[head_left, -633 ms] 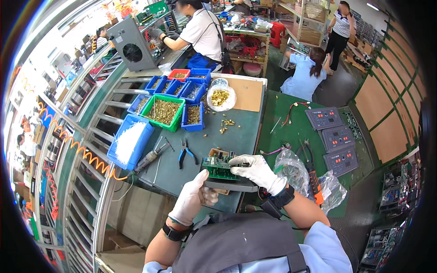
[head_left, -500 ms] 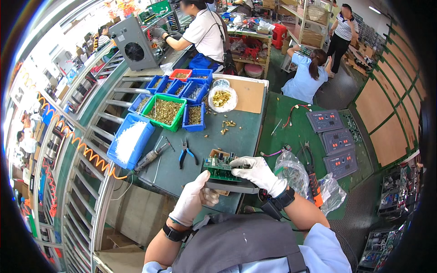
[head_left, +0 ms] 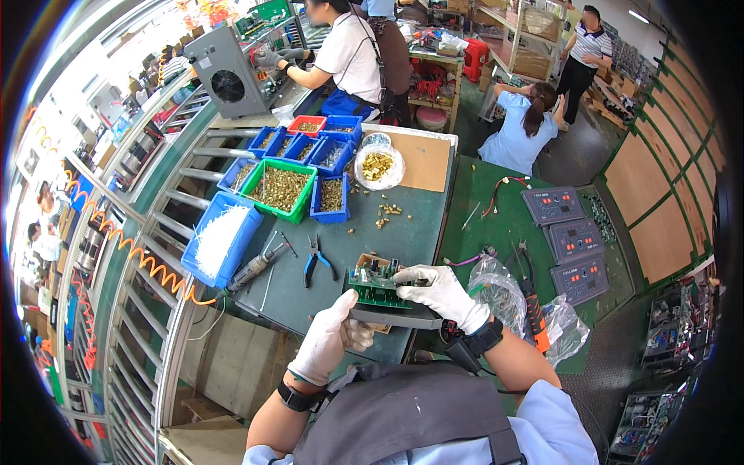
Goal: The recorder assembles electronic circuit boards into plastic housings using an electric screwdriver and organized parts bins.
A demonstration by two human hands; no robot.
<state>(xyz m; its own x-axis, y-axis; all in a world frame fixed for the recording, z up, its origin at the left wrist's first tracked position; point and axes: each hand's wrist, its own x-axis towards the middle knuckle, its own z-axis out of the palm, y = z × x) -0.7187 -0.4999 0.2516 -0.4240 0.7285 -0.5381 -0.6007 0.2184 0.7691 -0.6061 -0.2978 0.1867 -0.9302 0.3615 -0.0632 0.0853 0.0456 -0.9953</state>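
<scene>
A green circuit board point(head_left: 380, 294) with dark components stands on a grey panel point(head_left: 403, 318) at the near edge of the dark table. My left hand point(head_left: 329, 339), in a white glove, closes round the panel's left end. Its thumb is up by the board, and the fingers curl below. From the right, my gloved right hand point(head_left: 442, 297) pinches the board's upper right part. What lies right under its fingertips is partly hidden. Farther off lie blue-handled pliers point(head_left: 316, 262) and a power screwdriver point(head_left: 254, 270).
Blue bins point(head_left: 332, 200) and a green bin point(head_left: 279, 188) hold brass parts. White strips fill another blue bin point(head_left: 225, 240). A plastic bag point(head_left: 378, 167) holds brass pieces. Control panels point(head_left: 577, 239) and an orange-handled tool point(head_left: 535, 319) lie right. Co-workers are beyond the table.
My right fingers have shifted slightly at the board; the left hand stays where it was. In the background, another person appears behind the co-worker, and the standing person has lowered an arm.
</scene>
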